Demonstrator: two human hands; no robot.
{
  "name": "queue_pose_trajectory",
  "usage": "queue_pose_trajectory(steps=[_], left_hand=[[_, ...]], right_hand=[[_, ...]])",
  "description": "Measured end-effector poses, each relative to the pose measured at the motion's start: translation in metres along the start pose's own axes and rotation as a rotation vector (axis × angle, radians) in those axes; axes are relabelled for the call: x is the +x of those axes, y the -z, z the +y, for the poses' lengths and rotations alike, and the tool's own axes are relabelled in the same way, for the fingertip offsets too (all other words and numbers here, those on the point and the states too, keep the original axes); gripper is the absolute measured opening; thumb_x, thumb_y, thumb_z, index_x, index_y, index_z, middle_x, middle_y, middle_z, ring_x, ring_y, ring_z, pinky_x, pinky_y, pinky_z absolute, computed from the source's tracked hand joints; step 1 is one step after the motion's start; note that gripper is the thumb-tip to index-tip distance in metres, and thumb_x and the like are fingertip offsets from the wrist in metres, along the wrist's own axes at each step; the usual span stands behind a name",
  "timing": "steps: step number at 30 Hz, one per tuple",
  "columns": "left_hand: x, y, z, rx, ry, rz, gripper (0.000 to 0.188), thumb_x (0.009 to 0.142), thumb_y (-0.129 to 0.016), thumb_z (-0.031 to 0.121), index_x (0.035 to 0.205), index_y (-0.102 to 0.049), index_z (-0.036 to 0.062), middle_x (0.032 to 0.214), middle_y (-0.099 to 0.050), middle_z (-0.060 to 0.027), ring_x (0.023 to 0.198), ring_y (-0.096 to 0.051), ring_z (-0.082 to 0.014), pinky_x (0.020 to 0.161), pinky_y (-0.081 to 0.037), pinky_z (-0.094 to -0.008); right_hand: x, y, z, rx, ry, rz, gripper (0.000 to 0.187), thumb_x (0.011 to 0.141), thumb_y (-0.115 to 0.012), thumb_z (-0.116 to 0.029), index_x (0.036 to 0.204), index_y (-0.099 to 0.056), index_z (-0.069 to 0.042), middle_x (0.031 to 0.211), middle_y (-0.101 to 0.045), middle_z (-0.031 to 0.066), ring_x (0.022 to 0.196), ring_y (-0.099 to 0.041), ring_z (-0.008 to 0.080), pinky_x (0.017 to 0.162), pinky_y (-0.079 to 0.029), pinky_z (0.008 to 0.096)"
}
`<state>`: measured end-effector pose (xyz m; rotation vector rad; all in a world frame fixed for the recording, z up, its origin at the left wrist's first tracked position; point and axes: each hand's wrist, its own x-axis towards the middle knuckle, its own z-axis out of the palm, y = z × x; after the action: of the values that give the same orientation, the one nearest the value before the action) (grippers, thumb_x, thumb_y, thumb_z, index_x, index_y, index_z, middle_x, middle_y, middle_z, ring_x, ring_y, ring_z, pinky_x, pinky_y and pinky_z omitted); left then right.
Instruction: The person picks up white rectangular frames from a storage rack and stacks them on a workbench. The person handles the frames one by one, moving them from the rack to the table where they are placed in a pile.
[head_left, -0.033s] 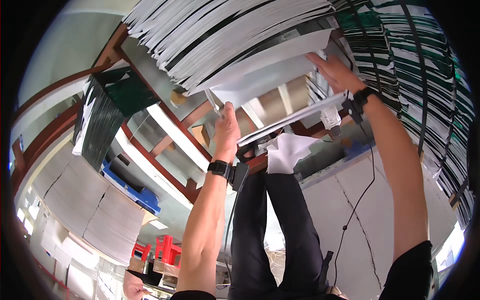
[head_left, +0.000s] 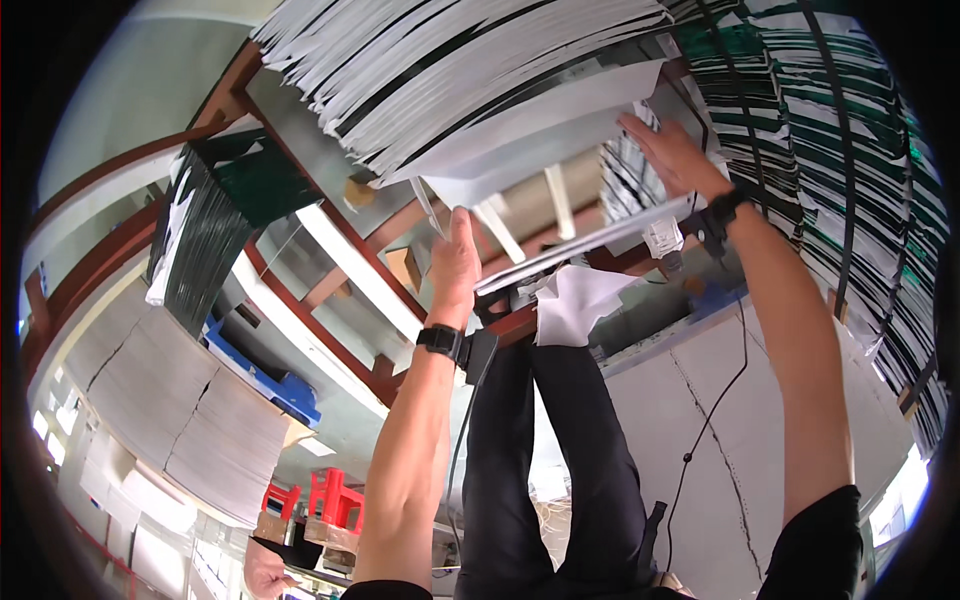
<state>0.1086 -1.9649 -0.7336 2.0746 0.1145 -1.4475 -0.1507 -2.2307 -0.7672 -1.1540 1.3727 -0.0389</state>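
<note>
My left hand (head_left: 455, 262) grips the lower left corner of a thick white paper stack (head_left: 540, 130), thumb pointing up along its edge. My right hand (head_left: 670, 155) lies flat against the stack's right end, fingers spread, and holds it from that side. The stack sits tilted under a large fanned pile of black-and-white printed sheets (head_left: 450, 60). A black band is on each wrist. Below the hands runs a metal and wood table edge (head_left: 590, 240), with a loose crumpled white sheet (head_left: 575, 300) hanging at it. My legs in black trousers (head_left: 560, 450) show underneath.
Tall piles of printed sheets (head_left: 850, 170) stand at the right. Strapped paper bundles (head_left: 200, 240) and flat grey stacks (head_left: 190, 410) on a blue pallet (head_left: 265, 380) are at the left. Red stools (head_left: 325, 500) and another person's hand (head_left: 262, 570) appear low left. A black cable (head_left: 715, 410) crosses the floor.
</note>
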Motion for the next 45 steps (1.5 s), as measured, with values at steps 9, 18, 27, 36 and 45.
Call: queue_pose_trajectory(steps=[9, 18, 27, 36, 45], left_hand=[[-0.186, 0.096, -0.034, 0.207, -0.323, -0.003, 0.057, 0.103, -0.056, 0.040, 0.133, -0.053, -0.0081, 0.124, -0.064, -0.0305, 0.116, -0.061, -0.0445, 0.099, -0.048, -0.0433], [-0.430, 0.200, -0.125, 0.698, -0.792, 0.247, 0.037, 0.099, -0.061, 0.013, 0.135, -0.055, 0.0116, 0.117, -0.060, -0.0347, 0.103, -0.061, -0.0547, 0.083, -0.054, -0.0540], [-0.560, 0.223, -0.171, -0.221, -0.263, 0.244, 0.064, 0.099, -0.060, 0.050, 0.131, -0.057, -0.0050, 0.113, -0.071, -0.0248, 0.110, -0.068, -0.0368, 0.095, -0.050, -0.0420], [-0.665, 0.341, -0.318, -0.369, -0.318, 0.319, 0.058, 0.101, -0.056, 0.050, 0.127, -0.056, -0.0027, 0.104, -0.068, -0.0315, 0.105, -0.067, -0.0469, 0.086, -0.051, -0.0491], [-0.763, 0.407, -0.520, -0.679, -0.115, 0.743, 0.091, 0.094, -0.046, 0.075, 0.129, -0.056, -0.0080, 0.109, -0.067, -0.0342, 0.109, -0.064, -0.0479, 0.094, -0.049, -0.0495]], right_hand=[[-0.231, -0.016, 0.068, -0.625, 0.279, 0.166, 0.066, 0.092, -0.064, -0.055, 0.110, -0.063, 0.009, 0.091, -0.066, 0.0294, 0.090, -0.065, 0.0373, 0.083, -0.050, 0.0471], [-0.461, -0.046, -0.107, -0.178, -0.043, -0.086, 0.061, 0.089, -0.074, -0.049, 0.114, -0.065, 0.006, 0.099, -0.070, 0.0191, 0.092, -0.063, 0.0251, 0.086, -0.050, 0.0410], [-0.577, -0.061, -0.109, -0.282, 0.010, -0.126, 0.052, 0.090, -0.073, -0.043, 0.113, -0.069, 0.004, 0.098, -0.071, 0.0119, 0.091, -0.061, 0.0197, 0.087, -0.051, 0.0372], [-0.679, -0.171, -0.058, -0.103, 0.071, -0.227, 0.035, 0.096, -0.073, -0.029, 0.111, -0.066, 0.001, 0.095, -0.067, 0.0065, 0.078, -0.064, 0.0134, 0.068, -0.054, 0.0306], [-0.806, -0.431, -0.095, -0.235, 0.203, -0.847, 0.049, 0.100, -0.069, -0.024, 0.127, -0.054, 0.014, 0.130, -0.061, 0.0147, 0.117, -0.060, 0.0166, 0.104, -0.047, 0.0283]])
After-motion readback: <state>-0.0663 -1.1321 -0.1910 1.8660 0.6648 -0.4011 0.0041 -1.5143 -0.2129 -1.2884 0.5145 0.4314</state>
